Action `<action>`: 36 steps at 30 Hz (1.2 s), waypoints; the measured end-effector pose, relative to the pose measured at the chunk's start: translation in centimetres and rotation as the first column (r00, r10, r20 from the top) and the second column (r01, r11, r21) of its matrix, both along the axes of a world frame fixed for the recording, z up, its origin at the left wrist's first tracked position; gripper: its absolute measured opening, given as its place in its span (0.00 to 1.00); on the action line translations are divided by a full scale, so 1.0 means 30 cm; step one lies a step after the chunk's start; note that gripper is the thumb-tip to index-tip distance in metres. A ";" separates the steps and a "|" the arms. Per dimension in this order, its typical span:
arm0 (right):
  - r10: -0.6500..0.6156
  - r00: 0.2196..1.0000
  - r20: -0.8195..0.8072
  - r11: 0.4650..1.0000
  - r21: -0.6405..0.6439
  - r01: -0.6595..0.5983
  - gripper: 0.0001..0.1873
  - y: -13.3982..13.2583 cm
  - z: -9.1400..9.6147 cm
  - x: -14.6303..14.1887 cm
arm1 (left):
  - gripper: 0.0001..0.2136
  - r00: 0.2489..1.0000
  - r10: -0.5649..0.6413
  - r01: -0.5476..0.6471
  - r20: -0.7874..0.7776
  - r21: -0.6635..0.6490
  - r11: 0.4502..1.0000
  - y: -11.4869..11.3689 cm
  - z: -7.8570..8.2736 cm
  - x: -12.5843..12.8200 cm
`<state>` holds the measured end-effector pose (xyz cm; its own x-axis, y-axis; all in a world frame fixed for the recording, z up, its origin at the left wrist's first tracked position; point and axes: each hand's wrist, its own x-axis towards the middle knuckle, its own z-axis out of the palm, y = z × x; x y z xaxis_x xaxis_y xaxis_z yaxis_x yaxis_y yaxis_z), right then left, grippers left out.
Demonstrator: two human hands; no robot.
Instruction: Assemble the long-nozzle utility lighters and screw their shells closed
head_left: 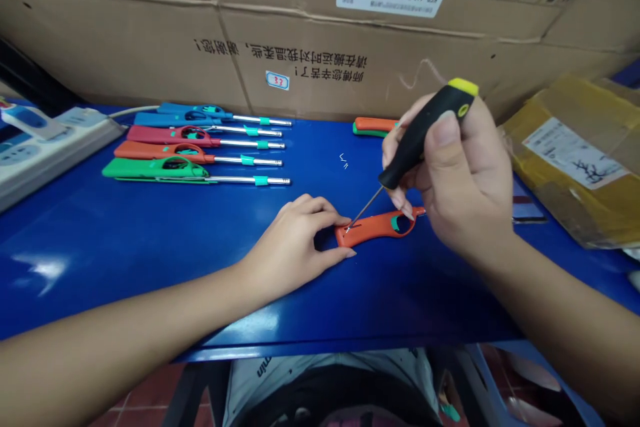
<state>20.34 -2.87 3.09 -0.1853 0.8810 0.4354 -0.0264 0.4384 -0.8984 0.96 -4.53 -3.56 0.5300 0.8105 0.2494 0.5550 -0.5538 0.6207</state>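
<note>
An orange long-necked lighter (375, 229) lies on the blue table. Thumb and forefinger of my left hand (295, 237) hold its butt end from both sides. My right hand (467, 180) grips a screwdriver (417, 137) with a black handle and yellow cap, tilted down to the left. Its thin tip touches the lighter's face near the butt end, at a small light spot. The lighter's nozzle end runs partly behind my right hand. Small whitish slivers (343, 161) lie beyond the lighter.
Several long-necked lighters (157, 168) are lined up at the left, near a white power strip (55, 153). Orange and green lighter parts (373, 125) lie behind my right hand. A large cardboard box (280, 33) walls off the back; a taped parcel (575, 160) sits at right.
</note>
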 end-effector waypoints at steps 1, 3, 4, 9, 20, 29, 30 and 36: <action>-0.004 1.000 -0.002 1.000 0.004 0.004 0.09 -0.006 -0.005 -0.008 | 0.15 1.000 0.002 -0.002 0.003 -0.008 1.000 0.001 -0.001 0.000; 0.000 1.000 -0.009 0.999 0.034 0.000 0.08 -0.015 -0.022 -0.013 | 0.16 1.000 0.004 -0.004 0.001 -0.023 1.000 0.002 -0.003 -0.001; 0.006 1.000 -0.005 0.999 0.044 -0.006 0.07 -0.018 -0.032 -0.012 | 0.16 1.000 0.006 -0.006 -0.002 -0.028 1.000 0.003 -0.004 -0.001; -0.008 1.000 0.019 0.997 0.076 0.006 0.07 -0.032 -0.068 0.004 | 0.17 1.000 0.022 -0.022 0.004 -0.049 0.999 0.007 -0.005 0.000; -0.012 0.998 0.058 1.000 0.029 0.010 0.09 -0.038 -0.079 0.024 | 0.16 1.000 0.024 -0.025 -0.011 -0.040 0.999 0.005 -0.007 0.005; -0.035 0.996 0.080 0.993 0.113 0.026 0.08 -0.031 -0.089 0.020 | 0.17 1.000 0.017 -0.017 -0.016 -0.020 1.000 0.009 -0.005 0.002; -0.029 0.997 0.078 0.994 0.112 0.020 0.08 -0.031 -0.089 0.021 | 0.17 1.000 0.020 -0.020 -0.016 -0.024 1.000 0.009 -0.005 0.002; -0.006 0.997 0.078 0.994 0.112 -0.003 0.07 -0.032 -0.085 0.021 | 0.17 1.000 0.019 -0.020 -0.008 -0.026 0.999 0.007 -0.006 0.004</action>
<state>20.96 -3.84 0.53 -0.2218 0.8277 0.5155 0.0428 0.5364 -0.8429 1.09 -4.31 -3.74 0.5159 0.8269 0.2239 0.5703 -0.5265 0.6305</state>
